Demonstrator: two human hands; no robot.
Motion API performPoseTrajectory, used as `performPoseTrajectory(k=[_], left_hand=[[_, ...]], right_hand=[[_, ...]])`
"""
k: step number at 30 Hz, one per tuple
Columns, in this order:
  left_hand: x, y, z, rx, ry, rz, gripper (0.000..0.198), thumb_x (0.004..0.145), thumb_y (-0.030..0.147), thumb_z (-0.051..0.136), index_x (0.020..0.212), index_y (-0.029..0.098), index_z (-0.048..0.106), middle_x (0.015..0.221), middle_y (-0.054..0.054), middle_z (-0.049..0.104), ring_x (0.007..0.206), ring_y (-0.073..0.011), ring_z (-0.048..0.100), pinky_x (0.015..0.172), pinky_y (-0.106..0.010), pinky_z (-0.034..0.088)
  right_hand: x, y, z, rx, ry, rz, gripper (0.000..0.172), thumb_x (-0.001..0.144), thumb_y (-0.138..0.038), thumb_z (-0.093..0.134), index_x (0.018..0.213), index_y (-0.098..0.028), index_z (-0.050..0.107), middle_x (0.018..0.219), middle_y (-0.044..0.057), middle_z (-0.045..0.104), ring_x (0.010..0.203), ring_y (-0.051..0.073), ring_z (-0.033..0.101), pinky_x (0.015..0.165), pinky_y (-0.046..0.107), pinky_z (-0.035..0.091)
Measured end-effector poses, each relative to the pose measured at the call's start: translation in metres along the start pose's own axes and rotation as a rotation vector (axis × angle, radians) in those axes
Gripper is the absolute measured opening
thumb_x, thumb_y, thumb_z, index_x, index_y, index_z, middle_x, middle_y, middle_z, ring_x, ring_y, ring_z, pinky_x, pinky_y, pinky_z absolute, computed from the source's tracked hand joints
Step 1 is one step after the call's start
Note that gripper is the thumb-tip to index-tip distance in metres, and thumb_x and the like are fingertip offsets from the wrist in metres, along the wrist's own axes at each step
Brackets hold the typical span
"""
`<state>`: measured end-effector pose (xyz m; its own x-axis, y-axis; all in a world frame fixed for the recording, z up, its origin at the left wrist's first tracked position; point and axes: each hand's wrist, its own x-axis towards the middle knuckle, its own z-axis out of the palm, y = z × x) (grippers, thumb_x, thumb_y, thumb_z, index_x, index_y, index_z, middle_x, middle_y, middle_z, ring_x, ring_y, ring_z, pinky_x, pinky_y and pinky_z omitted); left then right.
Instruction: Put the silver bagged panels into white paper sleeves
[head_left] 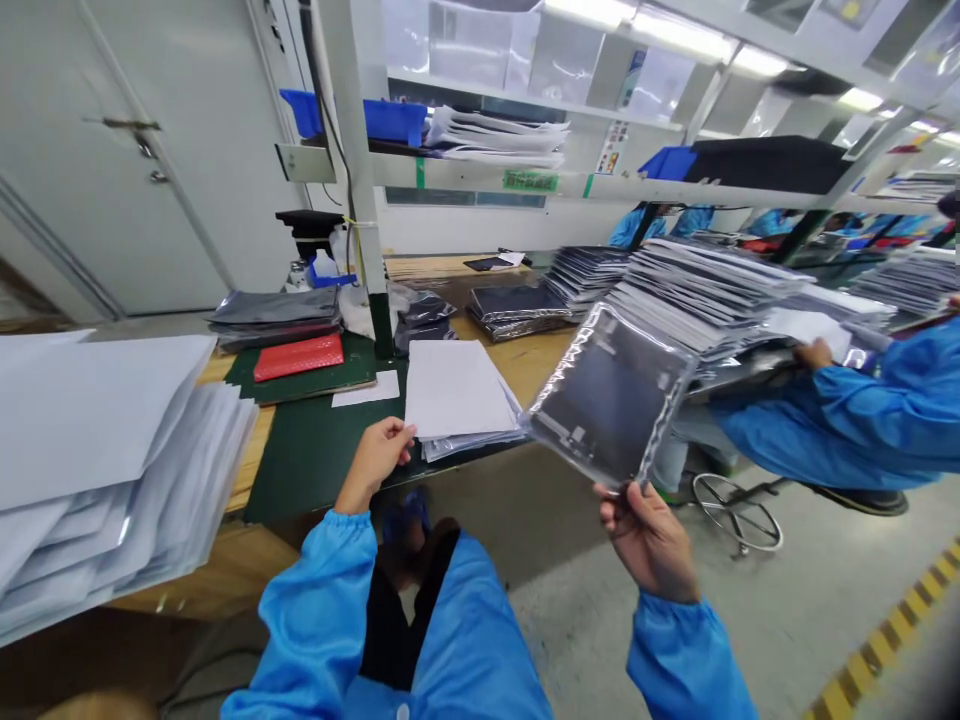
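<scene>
My right hand pinches the lower edge of a clear plastic bag with a flat dark panel inside. The bagged panel is held up and tilted, off the table's front edge. At the near left corner of a white sheet, my left hand is closed, thumb and forefinger on the corner. Beneath that sheet lies a small pile of plastic-wrapped pieces, resting on the green mat. What is inside those pieces is mostly hidden.
Tall stacks of white-edged sheets stand left and right. A red bubble pouch lies behind my left hand. Dark bagged panels sit further back. A metal post rises from the table. A co-worker in blue sits at right, near a stool.
</scene>
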<state>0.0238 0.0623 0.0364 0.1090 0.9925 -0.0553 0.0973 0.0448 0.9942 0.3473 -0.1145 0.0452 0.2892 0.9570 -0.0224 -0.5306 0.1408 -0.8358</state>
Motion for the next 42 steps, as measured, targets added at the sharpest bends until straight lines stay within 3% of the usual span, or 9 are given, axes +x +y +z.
performPoseTrajectory(k=[4, 7, 11, 14, 18, 21, 30, 35, 42], left_hand=[[0.021, 0.004, -0.031, 0.051, -0.008, -0.020, 0.029, 0.068, 0.043, 0.067, 0.068, 0.018, 0.052, 0.059, -0.002, 0.059, 0.048, -0.0147, 0.055, 0.049, -0.027, 0.043], [0.039, 0.014, -0.057, 0.244, 0.259, 0.021, 0.014, 0.070, 0.027, 0.065, 0.072, 0.017, 0.055, 0.066, -0.005, 0.059, 0.065, -0.0217, 0.060, 0.064, -0.035, 0.049], [0.030, 0.024, -0.035, 0.557, 0.562, 0.437, 0.032, 0.073, 0.024, 0.066, 0.104, 0.017, 0.062, 0.104, -0.012, 0.061, 0.104, -0.0294, 0.056, 0.095, -0.045, 0.045], [0.009, 0.022, 0.015, 0.847, 0.336, 0.631, 0.034, 0.078, 0.034, 0.068, 0.108, 0.018, 0.066, 0.106, -0.012, 0.061, 0.102, -0.0297, 0.056, 0.092, -0.044, 0.046], [-0.003, 0.021, 0.061, 1.112, 0.208, 0.587, 0.017, 0.084, 0.026, 0.059, 0.091, 0.017, 0.072, 0.095, -0.013, 0.065, 0.095, -0.0315, 0.057, 0.078, -0.042, 0.047], [0.001, 0.025, 0.061, 1.095, 0.191, 0.590, 0.025, 0.087, 0.015, 0.047, 0.075, 0.017, 0.069, 0.080, -0.013, 0.065, 0.084, -0.0281, 0.059, 0.075, -0.040, 0.046], [-0.024, 0.028, 0.033, 0.640, 0.233, 0.674, 0.024, 0.076, 0.012, 0.055, 0.094, 0.020, 0.069, 0.080, -0.003, 0.064, 0.075, -0.0193, 0.060, 0.072, -0.031, 0.047], [-0.027, 0.018, 0.044, 0.713, 0.378, 0.674, 0.018, 0.085, 0.027, 0.057, 0.082, 0.019, 0.073, 0.071, -0.004, 0.059, 0.071, -0.0199, 0.058, 0.068, -0.032, 0.043], [-0.021, 0.016, 0.063, 0.881, 0.462, 0.671, 0.019, 0.080, 0.015, 0.054, 0.080, 0.018, 0.073, 0.076, -0.007, 0.063, 0.079, -0.0234, 0.061, 0.073, -0.037, 0.039]], right_hand=[[-0.017, 0.006, -0.017, -0.024, 0.140, -0.009, 0.037, 0.060, -0.040, 0.093, 0.082, -0.023, 0.069, 0.081, 0.000, 0.077, 0.066, 0.020, 0.074, 0.046, 0.022, 0.059], [-0.025, 0.018, -0.020, -0.082, 0.255, -0.059, 0.041, 0.053, -0.037, 0.097, 0.077, -0.020, 0.068, 0.073, -0.003, 0.073, 0.063, 0.020, 0.075, 0.048, 0.021, 0.060], [-0.030, 0.036, -0.014, -0.068, 0.283, -0.044, 0.043, 0.050, -0.036, 0.098, 0.073, -0.018, 0.067, 0.068, -0.004, 0.071, 0.060, 0.019, 0.074, 0.049, 0.019, 0.060], [-0.029, 0.047, -0.002, -0.042, 0.268, -0.037, 0.044, 0.050, -0.038, 0.097, 0.072, -0.018, 0.065, 0.065, -0.004, 0.070, 0.059, 0.018, 0.074, 0.049, 0.018, 0.060], [-0.032, 0.054, 0.011, -0.056, 0.240, -0.045, 0.045, 0.053, -0.043, 0.096, 0.074, -0.018, 0.064, 0.064, -0.003, 0.070, 0.059, 0.019, 0.074, 0.048, 0.019, 0.059], [-0.040, 0.053, 0.010, -0.092, 0.207, -0.011, 0.044, 0.058, -0.044, 0.093, 0.079, -0.017, 0.066, 0.065, -0.001, 0.070, 0.058, 0.018, 0.073, 0.047, 0.021, 0.057], [-0.082, 0.058, -0.007, -0.138, -0.054, 0.186, 0.039, 0.076, -0.047, 0.082, 0.089, -0.015, 0.067, 0.062, 0.003, 0.068, 0.055, 0.017, 0.069, 0.048, 0.022, 0.053], [-0.105, 0.073, -0.011, -0.147, -0.179, 0.312, 0.043, 0.078, -0.050, 0.079, 0.097, -0.013, 0.066, 0.064, 0.003, 0.068, 0.053, 0.017, 0.069, 0.047, 0.023, 0.052], [-0.125, 0.073, -0.019, -0.235, -0.286, 0.398, 0.042, 0.083, -0.051, 0.074, 0.101, -0.014, 0.067, 0.067, 0.007, 0.071, 0.058, 0.019, 0.071, 0.051, 0.024, 0.054]])
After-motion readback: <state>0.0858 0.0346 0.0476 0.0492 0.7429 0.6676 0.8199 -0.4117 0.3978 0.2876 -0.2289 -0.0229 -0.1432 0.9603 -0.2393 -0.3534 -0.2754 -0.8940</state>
